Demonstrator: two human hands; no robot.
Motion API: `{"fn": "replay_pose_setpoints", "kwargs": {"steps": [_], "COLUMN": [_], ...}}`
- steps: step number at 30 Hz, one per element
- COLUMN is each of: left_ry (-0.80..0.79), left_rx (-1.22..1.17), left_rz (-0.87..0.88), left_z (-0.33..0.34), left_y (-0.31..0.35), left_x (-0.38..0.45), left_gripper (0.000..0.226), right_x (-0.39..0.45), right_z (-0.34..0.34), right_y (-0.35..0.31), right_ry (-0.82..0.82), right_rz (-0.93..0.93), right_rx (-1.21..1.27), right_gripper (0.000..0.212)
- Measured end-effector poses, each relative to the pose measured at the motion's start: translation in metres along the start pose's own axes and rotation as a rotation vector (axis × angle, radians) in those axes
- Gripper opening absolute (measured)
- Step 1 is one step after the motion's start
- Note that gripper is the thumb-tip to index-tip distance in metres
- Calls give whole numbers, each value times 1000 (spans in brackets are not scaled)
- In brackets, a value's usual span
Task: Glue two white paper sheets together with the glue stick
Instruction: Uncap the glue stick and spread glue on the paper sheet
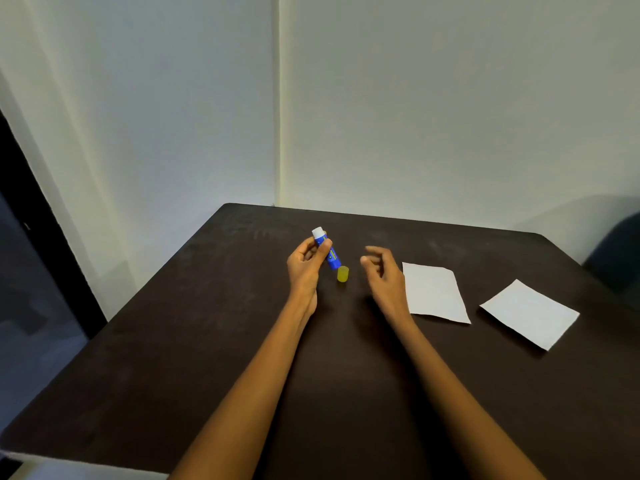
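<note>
My left hand (306, 263) grips a blue glue stick (331, 255) above the dark table (207, 341), tilted with its white glue tip pointing up and away. Its yellow cap (343, 274) stands on the table just below the stick's lower end. My right hand (382, 268) hovers to the right of the cap with fingers loosely curled and nothing in it. Two white paper sheets lie flat and apart on the right: one (434, 293) right beside my right hand, the other (530, 313) further right, turned at an angle.
The table stands in a corner of pale walls (415, 116). A dark chair back (616, 251) shows past the table's right edge. A dark doorway lies at the far left.
</note>
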State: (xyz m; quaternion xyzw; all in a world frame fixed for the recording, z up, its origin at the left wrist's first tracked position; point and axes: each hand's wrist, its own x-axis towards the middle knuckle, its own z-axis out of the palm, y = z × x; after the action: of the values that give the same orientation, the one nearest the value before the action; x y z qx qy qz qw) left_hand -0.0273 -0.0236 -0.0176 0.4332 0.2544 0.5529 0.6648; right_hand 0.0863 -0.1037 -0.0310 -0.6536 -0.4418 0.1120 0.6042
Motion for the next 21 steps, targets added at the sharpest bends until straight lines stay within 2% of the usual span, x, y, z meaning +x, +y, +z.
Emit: {"fn": "replay_pose_setpoints", "kwargs": {"steps": [2, 4, 9, 13, 15, 19, 21], "left_ry": [6, -1, -14, -46, -53, -129, -143], "left_rx": [-69, -117, -173, -206, -209, -104, -77], "left_rz": [6, -1, -5, -12, -10, 14, 23], "left_z": [3, 6, 17, 24, 24, 26, 28], "left_y": [-1, -3, -2, -2, -2, -8, -11], "left_x": [-4, -9, -21, -28, -28, -30, -29], "left_gripper": [19, 21, 19, 18, 19, 23, 25], "right_x": [-3, -4, -7, -10, -9, -3, 0], "right_z": [0, 1, -1, -1, 4, 0, -3], "right_y": [-3, -8, -7, -5, -5, -4, -2], "right_ry": [-125, -231, -189, -186, -185, -165, -191], "right_rz": [10, -4, 40, -47, -13, 257, 280], "right_rx": [54, 80, 234, 122, 123, 281, 252], "right_gripper": [17, 17, 12, 13, 19, 45, 49]}}
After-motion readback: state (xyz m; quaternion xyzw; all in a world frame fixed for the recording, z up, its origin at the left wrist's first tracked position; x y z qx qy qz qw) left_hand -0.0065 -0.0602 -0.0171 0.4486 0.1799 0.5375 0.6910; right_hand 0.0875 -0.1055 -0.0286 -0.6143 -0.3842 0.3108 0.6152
